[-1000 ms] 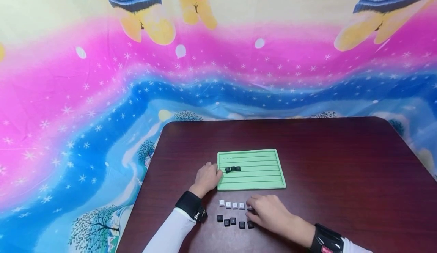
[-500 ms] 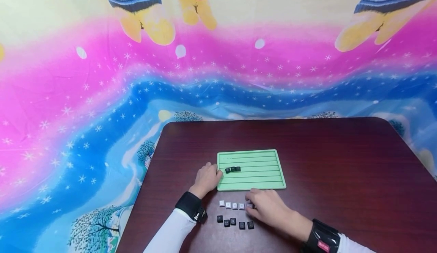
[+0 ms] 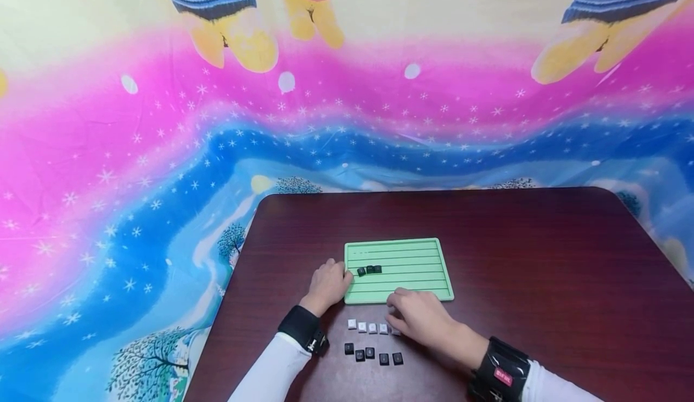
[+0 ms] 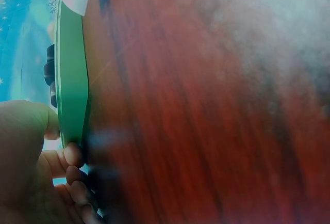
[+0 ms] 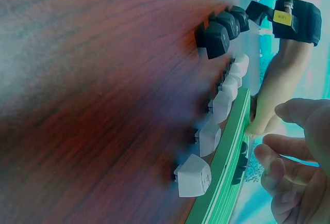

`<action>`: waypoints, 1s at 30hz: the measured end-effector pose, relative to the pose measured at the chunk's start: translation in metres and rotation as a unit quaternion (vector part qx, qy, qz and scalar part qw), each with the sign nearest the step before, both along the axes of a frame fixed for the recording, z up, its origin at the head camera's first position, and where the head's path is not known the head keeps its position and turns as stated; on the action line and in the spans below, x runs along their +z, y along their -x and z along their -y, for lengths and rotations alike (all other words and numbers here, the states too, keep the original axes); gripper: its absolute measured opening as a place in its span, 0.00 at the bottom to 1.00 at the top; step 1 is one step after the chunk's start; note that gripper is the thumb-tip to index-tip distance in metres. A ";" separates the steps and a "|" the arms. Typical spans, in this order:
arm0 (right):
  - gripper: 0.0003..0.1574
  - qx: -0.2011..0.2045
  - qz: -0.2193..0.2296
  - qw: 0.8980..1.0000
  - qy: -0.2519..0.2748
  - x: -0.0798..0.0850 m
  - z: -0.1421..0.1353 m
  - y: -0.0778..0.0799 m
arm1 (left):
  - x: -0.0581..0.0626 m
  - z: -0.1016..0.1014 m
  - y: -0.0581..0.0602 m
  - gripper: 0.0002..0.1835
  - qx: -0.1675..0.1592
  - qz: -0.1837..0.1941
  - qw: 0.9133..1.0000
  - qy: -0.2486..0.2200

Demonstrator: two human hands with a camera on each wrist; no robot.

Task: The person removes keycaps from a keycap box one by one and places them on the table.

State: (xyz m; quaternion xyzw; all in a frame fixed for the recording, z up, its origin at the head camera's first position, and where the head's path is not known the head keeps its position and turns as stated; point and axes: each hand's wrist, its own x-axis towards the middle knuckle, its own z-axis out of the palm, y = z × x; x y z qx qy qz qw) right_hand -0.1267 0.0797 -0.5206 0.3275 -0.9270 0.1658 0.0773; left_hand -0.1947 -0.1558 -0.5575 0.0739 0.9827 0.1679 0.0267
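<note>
My left hand (image 3: 328, 282) holds the left edge of a pale green ridged tray (image 3: 414, 257). In the left wrist view its thumb (image 4: 50, 123) lies at the tray's rim, with a fingertip (image 4: 73, 154) at the corner below. Between the tray and a row of white keycaps (image 3: 372, 328) hovers my right hand (image 3: 423, 317), partly covering the right-end keycap. The right wrist view shows its fingers loosely bent, nothing between them, beside the nearest white keycap (image 5: 195, 176). Three black keycaps (image 3: 370, 269) sit together on the tray's left part.
Nearer the body, a loose row of several black keycaps (image 3: 370, 352) lies on the dark red-brown table (image 3: 542, 257). Behind the table's far edge hangs a colourful printed cloth (image 3: 347, 106).
My right hand has moved forward from the right end of the white row toward the tray's front edge. The left hand, tray and keycaps have stayed put.
</note>
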 end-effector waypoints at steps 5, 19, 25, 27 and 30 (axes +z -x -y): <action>0.11 -0.005 0.002 1.000 -0.001 0.000 0.003 0.006 | 0.001 0.000 0.000 0.19 -0.001 -0.001 1.000 0.003; 0.12 -0.024 0.004 1.000 0.002 0.001 0.006 0.019 | 0.000 0.000 -0.002 0.19 -0.003 -0.011 1.000 0.000; 0.11 -0.023 -0.004 1.000 0.011 0.000 0.008 0.026 | 0.000 0.000 -0.001 0.19 0.000 -0.004 1.000 0.004; 0.11 -0.024 -0.005 1.000 0.013 0.000 0.009 0.027 | 0.001 0.000 -0.001 0.19 0.001 -0.001 1.000 0.003; 0.11 -0.026 -0.007 1.000 0.011 -0.001 0.009 0.030 | 0.001 0.000 -0.001 0.19 0.001 -0.001 1.000 -0.001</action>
